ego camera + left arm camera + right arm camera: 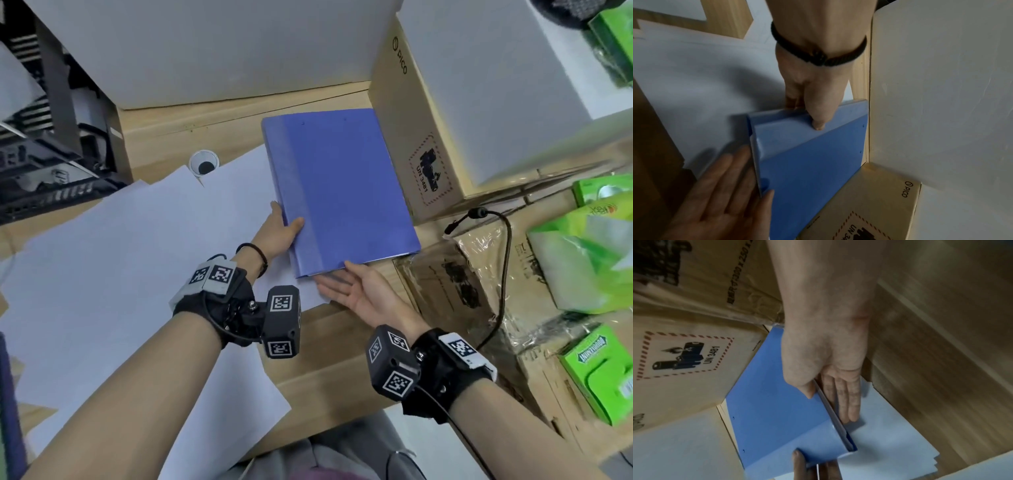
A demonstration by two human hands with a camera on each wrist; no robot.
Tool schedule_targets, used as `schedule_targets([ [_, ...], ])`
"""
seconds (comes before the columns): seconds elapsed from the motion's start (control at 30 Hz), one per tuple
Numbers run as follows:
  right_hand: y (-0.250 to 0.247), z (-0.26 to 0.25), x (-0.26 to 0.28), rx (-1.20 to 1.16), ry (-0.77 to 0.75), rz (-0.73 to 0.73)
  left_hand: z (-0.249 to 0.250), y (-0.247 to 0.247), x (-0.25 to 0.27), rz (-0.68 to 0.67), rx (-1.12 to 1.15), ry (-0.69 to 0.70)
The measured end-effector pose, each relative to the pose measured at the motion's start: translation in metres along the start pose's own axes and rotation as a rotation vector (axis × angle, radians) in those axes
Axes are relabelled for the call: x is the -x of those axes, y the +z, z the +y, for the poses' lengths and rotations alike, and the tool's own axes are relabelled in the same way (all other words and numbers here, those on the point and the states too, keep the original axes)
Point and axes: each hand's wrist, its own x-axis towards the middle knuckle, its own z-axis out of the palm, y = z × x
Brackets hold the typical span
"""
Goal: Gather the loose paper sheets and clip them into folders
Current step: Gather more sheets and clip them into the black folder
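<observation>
A brown cardboard box (407,144) at the upper right of the head view carried the brand "PICO" beside a round logo near its top edge, and lower down a dashed-border battery warning sign marked "UN 3481". In the right wrist view, a second carton (719,277) at the upper left bore a partly legible size print, "300 x 250". A green box (597,371) at the lower right had lettering too blurred to read.

The left hand's (274,230) fingers vanish under the blue folder (342,192), only its thumb showing on the cover, the right hand's (356,291) fingertips slip beneath the near edge, and the folder's contents stay hidden inside.
</observation>
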Motion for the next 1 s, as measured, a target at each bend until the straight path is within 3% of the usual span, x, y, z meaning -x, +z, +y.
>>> schedule_targets([
  [0.13,0.001,0.002,-0.002,0.033,0.025,0.041,-0.008,-0.016,0.005,-0.034,-0.142,0.030],
  [0.3,-0.002,0.003,0.005,0.178,0.161,0.040,-0.039,-0.059,0.016,0.299,-0.306,-0.052],
  [0.4,0.001,0.004,0.011,0.391,0.229,-0.077,-0.055,-0.080,0.029,0.351,-0.198,-0.089],
  [0.47,0.011,0.004,0.009,0.501,0.164,-0.106,-0.061,-0.087,0.036,0.335,-0.103,-0.102],
  [0.63,0.060,0.000,-0.012,0.623,-0.210,-0.060,-0.073,-0.099,0.050,0.339,0.023,-0.119],
  [0.7,0.077,-0.004,-0.024,0.867,-0.361,-0.033,-0.077,-0.100,0.055,0.339,0.073,-0.122],
  [0.77,0.084,-0.008,-0.045,1.279,-0.479,0.022,-0.080,-0.100,0.059,0.330,0.109,-0.125],
  [0.87,0.084,-0.009,-0.064,1.728,-0.377,0.137,-0.080,-0.098,0.061,0.297,0.107,-0.127],
  [1.0,0.083,-0.007,-0.068,1.757,-0.294,0.108,-0.070,-0.094,0.057,0.288,0.006,-0.130],
])
